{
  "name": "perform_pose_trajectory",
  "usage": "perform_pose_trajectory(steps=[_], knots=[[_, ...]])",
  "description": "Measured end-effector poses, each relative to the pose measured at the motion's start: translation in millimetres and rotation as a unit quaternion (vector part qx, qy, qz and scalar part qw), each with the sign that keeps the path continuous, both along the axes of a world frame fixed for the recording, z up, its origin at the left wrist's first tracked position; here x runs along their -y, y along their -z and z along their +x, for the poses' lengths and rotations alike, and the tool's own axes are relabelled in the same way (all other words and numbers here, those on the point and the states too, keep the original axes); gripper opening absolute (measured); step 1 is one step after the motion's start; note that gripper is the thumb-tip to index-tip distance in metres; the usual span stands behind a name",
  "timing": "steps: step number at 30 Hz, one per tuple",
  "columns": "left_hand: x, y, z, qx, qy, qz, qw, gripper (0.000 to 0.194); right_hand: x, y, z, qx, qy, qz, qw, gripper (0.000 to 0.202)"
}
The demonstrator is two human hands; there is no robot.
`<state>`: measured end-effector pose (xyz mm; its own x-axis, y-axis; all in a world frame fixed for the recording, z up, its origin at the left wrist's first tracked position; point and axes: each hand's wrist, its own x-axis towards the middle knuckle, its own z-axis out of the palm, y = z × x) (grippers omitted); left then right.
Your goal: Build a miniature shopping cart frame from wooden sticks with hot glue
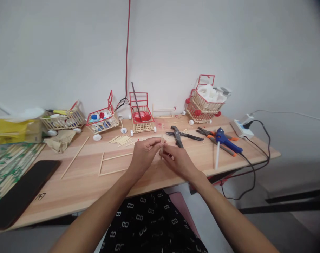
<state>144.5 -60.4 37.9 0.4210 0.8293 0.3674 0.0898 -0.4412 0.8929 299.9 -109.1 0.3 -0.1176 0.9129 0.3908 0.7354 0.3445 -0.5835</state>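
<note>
Close together over the front middle of the table, my left hand (146,153) and my right hand (179,160) both pinch short wooden sticks (162,143), held roughly upright between the fingertips. How many sticks there are, I cannot tell. To the left of my left hand lies a flat frame of thin sticks (100,163), partly hidden behind that hand and forearm. Cut stick pieces (121,140) are heaped just beyond it. Dark-handled pliers (177,135) rest on the wood behind my right hand.
Small stick carts (142,127) with red handles line the wall. On the right are a blue glue gun (226,141), orange-handled pliers (223,147) and a power strip (241,129) with trailing cords. At left lie a black phone (25,193), packaged sticks (13,168) and one long stick (74,157).
</note>
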Motion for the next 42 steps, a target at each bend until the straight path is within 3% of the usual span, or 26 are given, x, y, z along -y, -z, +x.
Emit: perform_pose_trajectory(steps=[4,7,12,15,22,24,26,28,30,33,35,39,42], knots=[[-6.9,-2.1,-1.4,0.043,0.008,-0.058,0.997,0.014,-1.3,-2.8,-3.4,-0.011,0.0,-0.018,1.0,0.023],[-7.5,-4.0,-4.0,0.084,0.047,-0.162,0.982,0.021,4.1,-5.9,-8.5,-0.067,-0.025,-0.093,0.993,0.023],[1.8,-8.0,-11.4,0.102,0.101,-0.331,0.933,0.029,24.0,-15.2,-19.7,-0.243,-0.088,-0.263,0.93,0.023],[6.9,-7.2,-13.7,0.099,0.103,-0.356,0.923,0.029,31.5,-20.1,-23.6,-0.287,-0.093,-0.305,0.904,0.022],[14.6,-0.5,-11.5,0.099,0.063,-0.33,0.937,0.026,33.7,-15.6,-28.4,-0.268,-0.093,-0.303,0.91,0.021],[13.3,-0.2,-14.4,0.105,0.06,-0.339,0.933,0.027,31.5,-19.4,-23.8,-0.23,-0.108,-0.301,0.919,0.021],[9.8,-0.5,-20.5,0.114,0.06,-0.36,0.924,0.028,26.0,-28.0,-11.6,-0.155,-0.099,-0.264,0.947,0.022],[5.6,-0.9,-28.9,0.118,0.056,-0.379,0.916,0.028,16.8,-37.3,8.3,-0.056,-0.021,-0.192,0.98,0.026],[2.6,-1.3,-37.6,0.113,0.048,-0.392,0.912,0.027,5.0,-42.1,31.9,0.054,0.098,-0.131,0.985,0.04],[1.9,-0.6,-47.7,0.097,0.049,-0.405,0.908,0.024,-13.7,-36.8,60.9,0.212,0.176,-0.161,0.948,0.069],[2.9,1.3,-52.1,0.089,0.055,-0.41,0.906,0.023,-24.0,-29.3,70.3,0.271,0.19,-0.207,0.92,0.077],[3.3,7.6,-59.2,0.082,0.049,-0.42,0.903,0.025,-36.3,-23.6,70.3,0.333,0.215,-0.255,0.882,0.068],[1.6,11.1,-65.3,0.079,0.043,-0.428,0.899,0.026,-38.9,-28.0,65.0,0.349,0.219,-0.264,0.872,0.063]])
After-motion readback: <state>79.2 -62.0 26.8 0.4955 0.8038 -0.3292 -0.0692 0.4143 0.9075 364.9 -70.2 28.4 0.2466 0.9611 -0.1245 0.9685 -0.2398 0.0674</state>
